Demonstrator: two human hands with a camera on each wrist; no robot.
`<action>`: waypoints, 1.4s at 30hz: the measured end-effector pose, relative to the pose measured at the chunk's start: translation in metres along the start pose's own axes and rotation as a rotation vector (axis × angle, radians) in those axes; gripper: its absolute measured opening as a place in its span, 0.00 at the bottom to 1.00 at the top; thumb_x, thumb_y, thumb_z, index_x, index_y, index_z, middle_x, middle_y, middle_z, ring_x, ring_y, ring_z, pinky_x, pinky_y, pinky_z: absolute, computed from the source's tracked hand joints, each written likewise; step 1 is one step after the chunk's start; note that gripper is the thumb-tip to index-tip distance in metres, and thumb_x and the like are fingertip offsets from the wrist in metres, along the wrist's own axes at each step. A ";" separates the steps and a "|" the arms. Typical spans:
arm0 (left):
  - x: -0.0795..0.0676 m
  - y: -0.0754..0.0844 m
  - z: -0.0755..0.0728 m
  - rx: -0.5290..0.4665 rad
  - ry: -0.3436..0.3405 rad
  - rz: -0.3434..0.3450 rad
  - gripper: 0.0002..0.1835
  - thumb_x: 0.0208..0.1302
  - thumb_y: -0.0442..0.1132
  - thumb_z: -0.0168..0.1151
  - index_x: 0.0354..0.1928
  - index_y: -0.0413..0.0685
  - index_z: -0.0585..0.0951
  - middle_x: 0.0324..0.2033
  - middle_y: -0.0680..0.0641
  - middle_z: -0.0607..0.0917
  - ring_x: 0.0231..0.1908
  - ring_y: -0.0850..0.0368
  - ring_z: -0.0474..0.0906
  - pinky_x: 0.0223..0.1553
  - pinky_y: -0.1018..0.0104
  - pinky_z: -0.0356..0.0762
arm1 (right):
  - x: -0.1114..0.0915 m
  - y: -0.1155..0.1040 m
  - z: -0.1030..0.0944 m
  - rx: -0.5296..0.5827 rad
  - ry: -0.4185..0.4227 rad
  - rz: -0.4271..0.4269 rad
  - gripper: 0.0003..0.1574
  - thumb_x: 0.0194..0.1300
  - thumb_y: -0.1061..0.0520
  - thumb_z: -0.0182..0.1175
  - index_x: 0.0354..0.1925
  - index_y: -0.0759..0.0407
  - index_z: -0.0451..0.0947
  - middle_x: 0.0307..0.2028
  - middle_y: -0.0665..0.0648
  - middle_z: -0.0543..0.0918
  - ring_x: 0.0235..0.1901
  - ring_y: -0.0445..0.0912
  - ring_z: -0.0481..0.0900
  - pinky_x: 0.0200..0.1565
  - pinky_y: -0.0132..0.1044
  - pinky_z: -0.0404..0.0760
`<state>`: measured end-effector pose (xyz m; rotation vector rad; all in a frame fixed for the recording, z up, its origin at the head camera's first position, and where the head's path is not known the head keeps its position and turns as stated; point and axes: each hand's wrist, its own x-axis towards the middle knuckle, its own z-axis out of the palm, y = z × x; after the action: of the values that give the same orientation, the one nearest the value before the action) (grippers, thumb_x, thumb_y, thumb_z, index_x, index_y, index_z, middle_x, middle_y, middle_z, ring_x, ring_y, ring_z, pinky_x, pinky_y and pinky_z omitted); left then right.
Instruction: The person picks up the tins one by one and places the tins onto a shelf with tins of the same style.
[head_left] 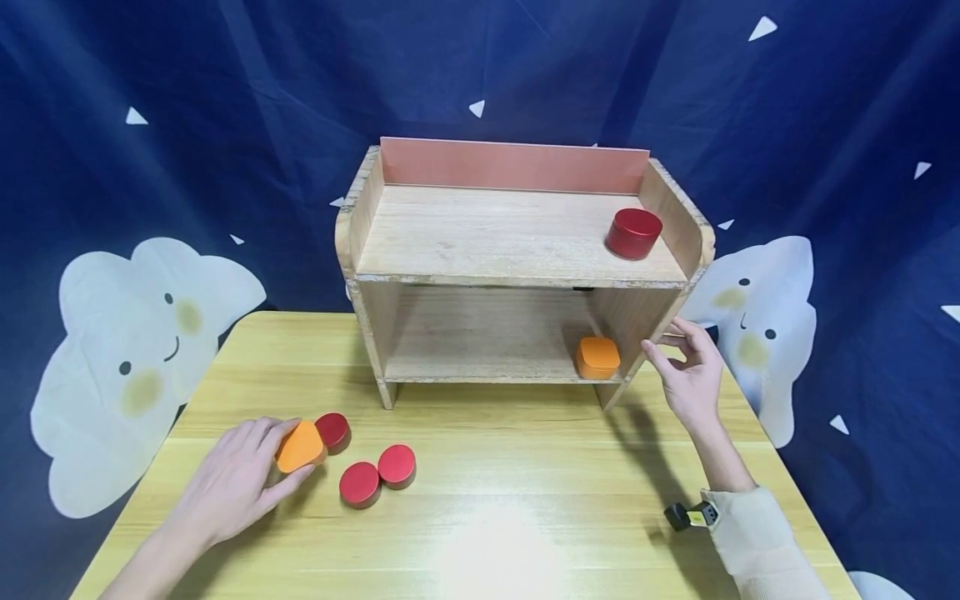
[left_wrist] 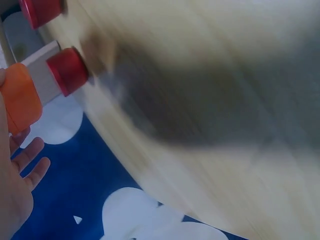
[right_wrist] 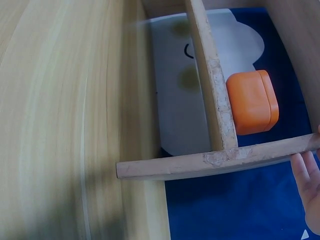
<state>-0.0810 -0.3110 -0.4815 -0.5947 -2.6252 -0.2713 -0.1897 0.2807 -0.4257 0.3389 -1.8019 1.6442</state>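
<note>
My left hand [head_left: 236,475] pinches an orange rounded-square tin [head_left: 302,447] between thumb and fingers at the table's left side. Beside that tin is a small round red tin [head_left: 333,432], and two more red tins, one left [head_left: 360,484] and one right [head_left: 397,465], stand close together. In the left wrist view the orange tin [left_wrist: 22,97] sits at the left edge. With thumb and fingers about its front edge, my right hand [head_left: 693,375] holds the right side panel of a two-tier wooden shelf [head_left: 517,237]. Its fingertips [right_wrist: 298,162] touch the panel's outer face.
A larger red tin [head_left: 634,233] stands on the upper tier at right. Another orange tin [head_left: 597,358] sits on the lower tier, near the right panel. The shelf stands toward the back of the wooden table [head_left: 480,467], before a dark blue cloth [head_left: 480,67] with clouds.
</note>
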 end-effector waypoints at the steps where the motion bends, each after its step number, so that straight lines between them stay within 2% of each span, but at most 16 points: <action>1: 0.002 0.001 0.001 0.001 -0.001 0.007 0.37 0.53 0.56 0.78 0.60 0.41 0.81 0.45 0.44 0.86 0.48 0.42 0.82 0.51 0.44 0.80 | 0.000 0.000 0.000 0.004 0.001 -0.001 0.32 0.57 0.84 0.65 0.60 0.72 0.81 0.48 0.43 0.86 0.39 0.32 0.87 0.30 0.18 0.83; 8: 0.014 0.012 0.005 -0.004 0.006 0.057 0.35 0.54 0.57 0.77 0.57 0.40 0.81 0.45 0.44 0.85 0.48 0.43 0.82 0.52 0.46 0.80 | 0.000 -0.001 0.001 0.018 0.002 0.002 0.33 0.56 0.84 0.65 0.60 0.71 0.81 0.48 0.43 0.86 0.39 0.32 0.87 0.30 0.18 0.83; 14: 0.027 0.024 0.006 -0.026 0.005 0.087 0.36 0.52 0.56 0.79 0.59 0.43 0.82 0.46 0.47 0.85 0.49 0.46 0.81 0.52 0.48 0.80 | 0.000 -0.001 0.000 0.004 0.004 0.006 0.32 0.56 0.84 0.65 0.60 0.71 0.81 0.48 0.43 0.86 0.39 0.31 0.87 0.31 0.18 0.83; 18: 0.037 0.032 0.006 -0.036 -0.001 0.120 0.34 0.54 0.57 0.77 0.59 0.45 0.81 0.46 0.48 0.84 0.48 0.49 0.81 0.50 0.51 0.80 | 0.000 -0.001 0.000 -0.005 0.003 -0.002 0.32 0.56 0.83 0.65 0.60 0.72 0.81 0.48 0.43 0.86 0.39 0.31 0.87 0.31 0.18 0.83; 22: 0.048 0.040 0.007 -0.036 -0.010 0.161 0.34 0.58 0.60 0.74 0.60 0.47 0.80 0.47 0.48 0.84 0.49 0.48 0.80 0.54 0.51 0.81 | 0.000 -0.001 0.001 0.015 0.000 -0.010 0.32 0.56 0.84 0.65 0.59 0.73 0.81 0.48 0.44 0.86 0.39 0.32 0.87 0.30 0.18 0.83; 31: 0.074 0.061 0.016 -0.063 -0.017 0.269 0.37 0.60 0.61 0.73 0.63 0.43 0.79 0.50 0.47 0.84 0.50 0.50 0.80 0.59 0.51 0.81 | 0.000 -0.001 0.001 0.059 0.002 -0.004 0.31 0.56 0.84 0.65 0.58 0.72 0.81 0.48 0.45 0.86 0.39 0.33 0.88 0.30 0.19 0.83; 34: 0.083 0.068 0.021 -0.057 -0.019 0.313 0.37 0.62 0.62 0.70 0.64 0.43 0.79 0.50 0.46 0.83 0.50 0.50 0.80 0.59 0.52 0.81 | 0.000 -0.001 0.001 0.058 0.000 -0.002 0.31 0.56 0.84 0.65 0.58 0.72 0.81 0.48 0.45 0.86 0.39 0.33 0.88 0.30 0.19 0.83; 42: 0.107 0.086 0.033 -0.088 0.026 0.405 0.35 0.64 0.62 0.69 0.63 0.44 0.80 0.49 0.48 0.83 0.49 0.52 0.79 0.57 0.56 0.81 | 0.000 0.000 0.002 0.057 0.003 -0.004 0.32 0.56 0.84 0.65 0.58 0.71 0.82 0.48 0.45 0.86 0.39 0.33 0.88 0.30 0.19 0.83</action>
<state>-0.1419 -0.1861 -0.4545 -1.1216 -2.4070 -0.2643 -0.1901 0.2790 -0.4258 0.3651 -1.7537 1.6954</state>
